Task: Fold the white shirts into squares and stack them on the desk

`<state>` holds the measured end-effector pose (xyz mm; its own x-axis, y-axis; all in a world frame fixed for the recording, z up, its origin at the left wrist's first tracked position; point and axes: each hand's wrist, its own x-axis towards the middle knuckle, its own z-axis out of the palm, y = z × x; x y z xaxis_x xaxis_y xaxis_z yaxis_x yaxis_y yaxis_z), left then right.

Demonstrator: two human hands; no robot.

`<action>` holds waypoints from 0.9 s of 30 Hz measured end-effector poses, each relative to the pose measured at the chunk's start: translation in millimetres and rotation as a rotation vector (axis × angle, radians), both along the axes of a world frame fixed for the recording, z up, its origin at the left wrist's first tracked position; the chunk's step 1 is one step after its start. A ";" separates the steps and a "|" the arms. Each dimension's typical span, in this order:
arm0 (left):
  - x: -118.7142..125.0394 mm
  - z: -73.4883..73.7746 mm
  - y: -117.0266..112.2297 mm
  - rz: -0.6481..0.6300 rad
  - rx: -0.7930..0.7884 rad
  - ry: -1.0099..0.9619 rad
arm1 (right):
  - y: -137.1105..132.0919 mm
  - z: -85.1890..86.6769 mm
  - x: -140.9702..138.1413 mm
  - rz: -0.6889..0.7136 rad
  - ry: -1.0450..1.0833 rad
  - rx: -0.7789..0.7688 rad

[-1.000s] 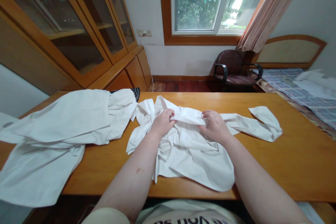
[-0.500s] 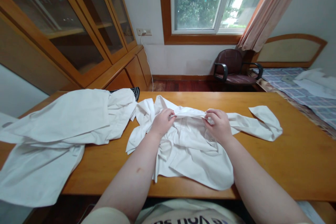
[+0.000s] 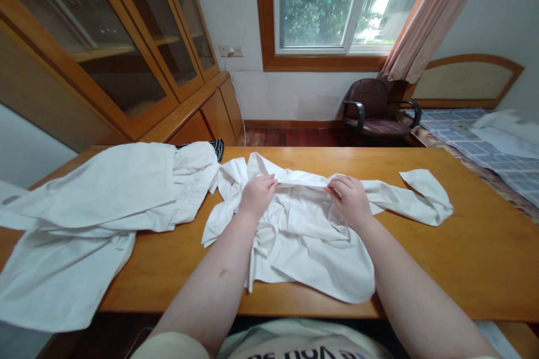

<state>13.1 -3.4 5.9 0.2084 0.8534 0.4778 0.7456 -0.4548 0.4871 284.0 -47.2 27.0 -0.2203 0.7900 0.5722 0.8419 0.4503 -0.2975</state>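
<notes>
A crumpled white shirt lies in front of me, one long sleeve stretched out to the right and bent back at its end. Along its upper edge runs a narrow folded band, which looks like the collar. My left hand pinches the band's left end between thumb and fingers. At the right end, my right hand pinches the same band. Between the two hands the strip is nearly straight. The shirt's lower part spreads in loose folds toward the table's near edge.
More white garments are heaped on the left of the wooden table, hanging over its near edge. Dark striped cloth pokes out behind them. Beyond the table stand a glass-doored cabinet, a maroon armchair and a bed.
The band between my hands is smoother and flatter than before. My left fingers have shifted slightly along it; the rest of the shirt lies almost the same.
</notes>
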 end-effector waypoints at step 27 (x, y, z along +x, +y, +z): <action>-1.5 8.4 -1.7 -0.111 0.111 0.120 | 8.9 -7.8 7.2 0.069 -0.036 -0.033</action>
